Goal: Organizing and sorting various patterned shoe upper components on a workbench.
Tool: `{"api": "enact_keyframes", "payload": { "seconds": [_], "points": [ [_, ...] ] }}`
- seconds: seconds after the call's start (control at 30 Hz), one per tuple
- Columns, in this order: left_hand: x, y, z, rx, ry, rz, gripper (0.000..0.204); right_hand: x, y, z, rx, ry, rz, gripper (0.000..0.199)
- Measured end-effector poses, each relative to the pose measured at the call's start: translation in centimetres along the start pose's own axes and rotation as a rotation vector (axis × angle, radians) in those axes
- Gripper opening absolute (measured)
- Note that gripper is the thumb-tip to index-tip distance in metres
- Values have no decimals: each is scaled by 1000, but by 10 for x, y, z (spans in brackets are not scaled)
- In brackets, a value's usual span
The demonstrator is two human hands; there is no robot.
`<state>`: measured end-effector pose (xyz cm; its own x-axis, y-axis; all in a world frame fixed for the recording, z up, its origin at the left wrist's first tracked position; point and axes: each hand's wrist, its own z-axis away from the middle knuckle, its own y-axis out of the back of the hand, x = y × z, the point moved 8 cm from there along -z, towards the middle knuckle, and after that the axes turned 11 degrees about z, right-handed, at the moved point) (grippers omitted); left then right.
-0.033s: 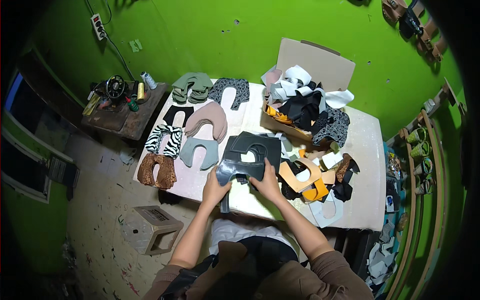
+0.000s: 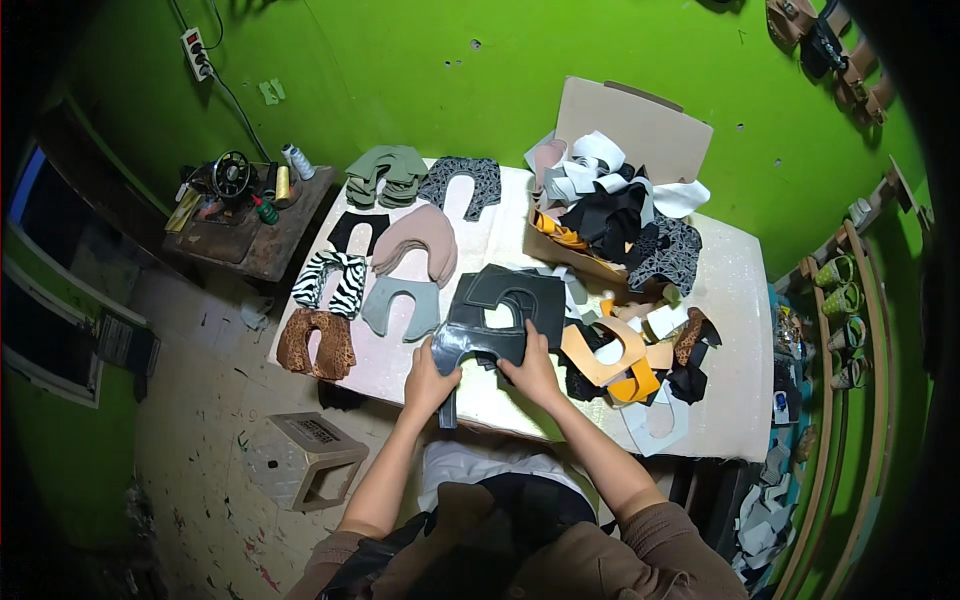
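Between my two hands is a glossy dark grey U-shaped piece [image 2: 472, 338], like a shoe-upper cutout, held over the table's front part. My left hand [image 2: 430, 382] grips its left end, where a dark strip hangs down past the table's front edge. My right hand [image 2: 533, 370] closes on its right end, thumb near the inner curve. Just beyond lie black cut pieces [image 2: 540, 305], stacked and overlapping, partly hidden by the held one. A pale blue-grey U-shaped piece [image 2: 388, 300] rests left of them.
Stacks of olive [image 2: 385, 165], pink [image 2: 425, 240], zebra [image 2: 345, 285] and leopard-print [image 2: 320, 350] cutouts cover the table's left. A cardboard box [image 2: 570, 255] overflows with scraps at the back. Orange scraps [image 2: 600, 350] lie to the right. A sewing machine [image 2: 232, 175] stands far left.
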<state>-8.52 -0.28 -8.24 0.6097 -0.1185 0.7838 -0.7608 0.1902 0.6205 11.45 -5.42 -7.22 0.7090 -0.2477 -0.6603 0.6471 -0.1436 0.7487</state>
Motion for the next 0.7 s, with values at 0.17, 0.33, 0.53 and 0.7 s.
{"api": "enact_keyframes", "payload": {
  "seconds": [0.17,0.33,0.53,0.7],
  "points": [
    [-13,27,3,-65,128,-117,83,-32,-30,2,-18,-5,3,71],
    [-43,58,-3,3,37,-86,80,-53,-49,-3,37,29,-28,52],
    [-52,72,-7,-16,-68,-46,78,-61,-69,9,109,-16,13,50],
    [-70,79,8,-11,-88,-48,80,-76,-89,26,146,-21,9,57]
  ]
}}
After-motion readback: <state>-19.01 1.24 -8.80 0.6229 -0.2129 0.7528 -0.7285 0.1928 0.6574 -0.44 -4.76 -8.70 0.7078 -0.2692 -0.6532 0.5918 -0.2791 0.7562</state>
